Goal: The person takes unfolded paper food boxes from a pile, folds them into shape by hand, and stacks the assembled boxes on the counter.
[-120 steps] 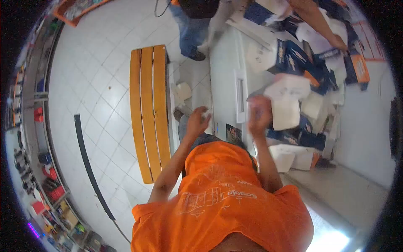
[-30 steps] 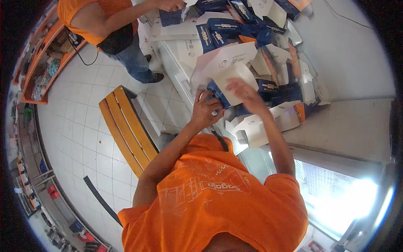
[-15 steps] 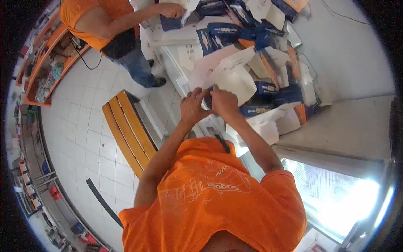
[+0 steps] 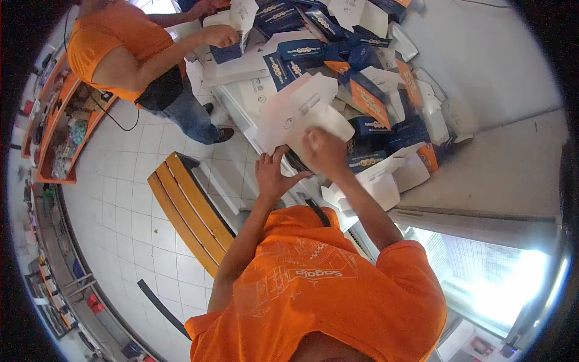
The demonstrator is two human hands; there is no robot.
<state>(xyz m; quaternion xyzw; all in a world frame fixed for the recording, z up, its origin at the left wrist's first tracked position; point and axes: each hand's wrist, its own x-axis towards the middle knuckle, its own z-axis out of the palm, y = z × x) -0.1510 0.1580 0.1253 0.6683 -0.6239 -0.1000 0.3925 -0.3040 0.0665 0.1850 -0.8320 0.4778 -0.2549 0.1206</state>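
Observation:
A paper food box (image 4: 325,120), white inside and dark blue outside, stands at the near edge of the work surface with its white lid flap (image 4: 295,111) raised. Around its dark near side, my left hand (image 4: 274,175) has its thumb and fingers placed apart, gripping that side. My right hand (image 4: 324,152) is closed, with curled fingers over the near right part of the box. What lies under those fingers is hidden. Several printed blue and orange boxes (image 4: 369,104) are heaped just beyond.
Another person in an orange shirt (image 4: 120,45) works at the far left, with a hand (image 4: 222,36) at white cartons. A slatted wooden bench (image 4: 187,208) stands at my left. Orange shelves (image 4: 63,114) line the far left, and a bright window (image 4: 488,283) is at right.
My right hand has shifted off the near edge, with its fingers now curled over the box. The lid flap leans further left. My left hand stays at the near side.

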